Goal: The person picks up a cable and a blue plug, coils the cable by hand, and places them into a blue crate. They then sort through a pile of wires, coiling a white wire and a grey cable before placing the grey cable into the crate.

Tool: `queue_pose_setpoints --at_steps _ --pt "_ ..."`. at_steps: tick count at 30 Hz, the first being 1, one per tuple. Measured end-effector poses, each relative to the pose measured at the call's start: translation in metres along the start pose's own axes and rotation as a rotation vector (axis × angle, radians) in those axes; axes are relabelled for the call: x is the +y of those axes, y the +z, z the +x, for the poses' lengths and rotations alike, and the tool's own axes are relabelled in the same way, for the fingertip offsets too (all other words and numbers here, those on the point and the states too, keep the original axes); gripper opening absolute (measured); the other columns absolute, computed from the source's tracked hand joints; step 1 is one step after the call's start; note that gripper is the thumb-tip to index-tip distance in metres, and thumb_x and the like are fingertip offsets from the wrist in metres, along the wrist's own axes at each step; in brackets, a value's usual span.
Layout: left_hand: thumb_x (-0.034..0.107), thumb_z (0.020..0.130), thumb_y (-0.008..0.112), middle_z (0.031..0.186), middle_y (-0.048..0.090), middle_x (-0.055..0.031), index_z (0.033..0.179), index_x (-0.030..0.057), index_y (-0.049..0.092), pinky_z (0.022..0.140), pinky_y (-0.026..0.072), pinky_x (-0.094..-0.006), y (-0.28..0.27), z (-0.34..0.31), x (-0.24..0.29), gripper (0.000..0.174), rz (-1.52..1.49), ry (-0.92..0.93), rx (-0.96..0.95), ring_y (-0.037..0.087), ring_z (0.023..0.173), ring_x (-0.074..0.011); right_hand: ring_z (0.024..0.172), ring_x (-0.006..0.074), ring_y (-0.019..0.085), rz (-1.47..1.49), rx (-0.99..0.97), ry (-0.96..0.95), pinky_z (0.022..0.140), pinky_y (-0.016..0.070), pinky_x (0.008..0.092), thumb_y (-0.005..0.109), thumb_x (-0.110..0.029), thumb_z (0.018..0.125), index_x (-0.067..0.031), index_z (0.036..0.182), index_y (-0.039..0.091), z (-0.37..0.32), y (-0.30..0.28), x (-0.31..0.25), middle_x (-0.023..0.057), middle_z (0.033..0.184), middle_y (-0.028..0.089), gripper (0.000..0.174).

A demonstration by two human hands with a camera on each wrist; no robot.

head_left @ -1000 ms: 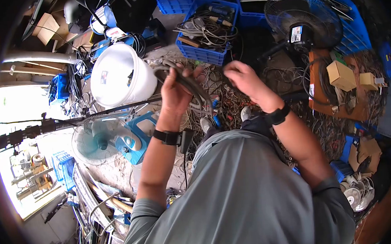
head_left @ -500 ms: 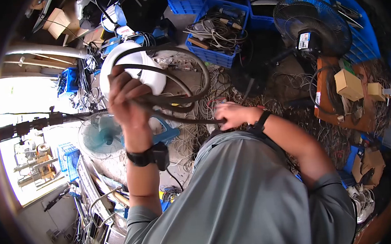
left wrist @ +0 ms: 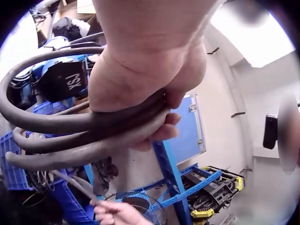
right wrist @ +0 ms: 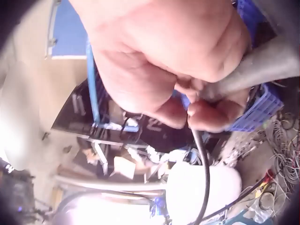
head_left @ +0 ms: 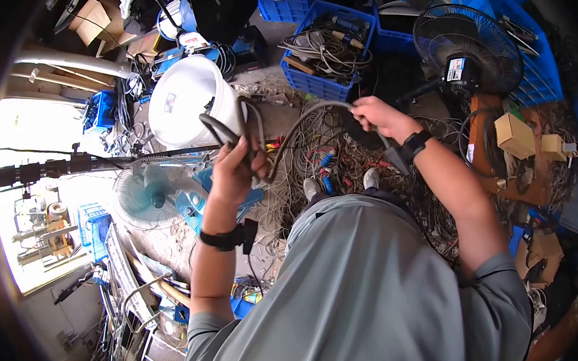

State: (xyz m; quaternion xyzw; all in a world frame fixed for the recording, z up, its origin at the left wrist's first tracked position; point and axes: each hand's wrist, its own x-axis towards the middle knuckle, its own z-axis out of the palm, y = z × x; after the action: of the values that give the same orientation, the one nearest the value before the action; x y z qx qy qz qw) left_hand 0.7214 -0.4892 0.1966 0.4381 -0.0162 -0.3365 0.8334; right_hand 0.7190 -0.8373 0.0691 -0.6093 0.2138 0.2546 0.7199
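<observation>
A dark, thick cable [head_left: 293,140] runs in an arc between the hands. My left hand [head_left: 231,174] grips several loops of it; the left wrist view shows the coiled cable [left wrist: 51,124] passing under the palm, with fingers curled round it. Off to the right, my right hand [head_left: 380,117] pinches the cable between thumb and fingers. In the right wrist view, a thin dark length [right wrist: 205,173] leads down from that pinch, and a thicker grey piece [right wrist: 267,65] comes out on the other side, close to the camera.
A white bucket [head_left: 176,98] stands beyond the left hand, with a teal fan [head_left: 152,190] nearer. Ahead is a blue crate [head_left: 322,81] full of cables. A black fan [head_left: 461,48] stands at the right, by cardboard boxes [head_left: 512,131]. Tangled wires [head_left: 297,200] cover the floor around the feet.
The left hand swung left with the loops, then came back partly toward the middle. The right hand, earlier apart from the cable, now pinches it and has moved out to the right.
</observation>
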Motion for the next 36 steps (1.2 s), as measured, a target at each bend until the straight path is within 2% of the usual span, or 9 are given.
queue_pose_setpoints --at_steps 4,6,8,15,19,26,31,32,36 --pt "0.029 0.099 0.046 0.077 0.056 -0.0065 0.096 0.0061 0.053 0.072 0.0508 -0.0387 -0.006 0.031 -0.044 0.024 -0.199 -0.054 0.063 0.061 0.079 -0.0262 0.083 0.0235 0.065 -0.381 0.191 -0.586 0.076 0.0503 0.0357 0.057 -0.014 0.089 0.0034 0.108 0.06 -0.01 0.087 -0.008 0.0136 0.09 0.068 0.026" --pt "0.032 0.099 0.045 0.088 0.063 -0.009 0.101 0.0065 0.055 0.081 0.0527 -0.0409 -0.002 0.041 -0.067 0.028 -0.319 -0.089 0.058 0.064 0.091 -0.0277 0.089 0.0313 0.065 -0.186 0.034 -0.536 0.081 0.0503 0.0404 0.056 -0.011 0.088 0.0012 0.107 0.062 -0.052 0.135 -0.029 0.0171 0.093 0.066 0.024" --pt "0.03 0.099 0.045 0.106 0.063 -0.0095 0.109 0.0075 0.055 0.087 0.0509 -0.0424 -0.017 0.044 -0.094 0.026 -0.482 -0.105 0.047 0.062 0.098 -0.0239 0.096 0.0323 0.06 -0.724 0.34 -0.883 0.088 0.0464 0.0411 0.057 -0.011 0.086 0.0004 0.107 0.063 -0.052 0.151 -0.011 0.0159 0.099 0.062 0.024" --pt "0.027 0.099 0.045 0.128 0.055 -0.009 0.128 0.0111 0.049 0.103 0.0404 -0.0446 -0.03 0.045 -0.121 0.032 -0.623 -0.208 -0.018 0.052 0.119 -0.0254 0.103 0.0312 0.052 -0.775 0.251 -0.773 0.095 0.0411 0.0389 0.068 -0.02 0.077 -0.0019 0.118 0.062 -0.053 0.149 0.016 0.012 0.106 0.055 0.046" --pt "0.03 0.099 0.045 0.137 0.047 -0.0103 0.131 0.0081 0.046 0.109 0.0327 -0.0446 -0.028 0.053 -0.115 0.038 -0.651 -0.25 -0.096 0.044 0.127 -0.027 0.1 0.034 0.056 -1.043 0.286 -0.778 0.088 0.0466 0.0423 0.075 -0.023 0.067 -0.0057 0.135 0.043 -0.067 0.153 0.014 0.0171 0.106 0.055 0.077" --pt "0.033 0.101 0.041 0.13 0.052 -0.0104 0.12 0.0099 0.049 0.108 0.033 -0.0446 -0.037 0.082 -0.128 0.031 -0.525 -0.369 -0.173 0.049 0.121 -0.0259 0.09 0.0383 0.064 -0.738 0.295 -0.402 0.078 0.052 0.045 0.077 -0.022 0.066 -0.0026 0.117 0.052 -0.054 0.144 0.025 0.022 0.093 0.065 0.06" --pt "0.051 0.094 0.05 0.12 0.058 -0.0027 0.122 0.0115 0.05 0.094 0.0411 -0.0498 -0.031 0.117 -0.131 0.048 0.065 -0.633 0.007 0.055 0.109 -0.0206 0.087 0.0191 0.064 -0.235 0.182 -0.293 0.079 0.0518 0.0331 0.071 -0.001 0.071 -0.0014 0.12 0.052 -0.009 0.105 0.06 0.0092 0.096 0.067 0.053" --pt "0.046 0.097 0.046 0.118 0.059 -0.0048 0.122 0.0091 0.051 0.086 0.0465 -0.0371 -0.029 0.127 -0.136 0.045 0.155 -0.649 0.044 0.056 0.103 -0.0188 0.086 0.0175 0.064 -0.235 0.188 -0.272 0.079 0.0518 0.0326 0.069 0.003 0.072 -0.0016 0.119 0.052 -0.008 0.103 0.052 0.0073 0.097 0.066 0.051" --pt "0.043 0.096 0.051 0.125 0.056 -0.008 0.134 0.0022 0.041 0.088 0.0466 -0.0337 -0.034 0.172 -0.137 0.057 0.322 -0.672 0.159 0.053 0.114 -0.0203 0.067 0.0159 0.06 0.083 0.012 0.002 0.064 0.049 0.0294 0.063 0.003 0.071 0.0008 0.103 0.056 0.051 0.052 0.04 0.0068 0.077 0.063 0.033"
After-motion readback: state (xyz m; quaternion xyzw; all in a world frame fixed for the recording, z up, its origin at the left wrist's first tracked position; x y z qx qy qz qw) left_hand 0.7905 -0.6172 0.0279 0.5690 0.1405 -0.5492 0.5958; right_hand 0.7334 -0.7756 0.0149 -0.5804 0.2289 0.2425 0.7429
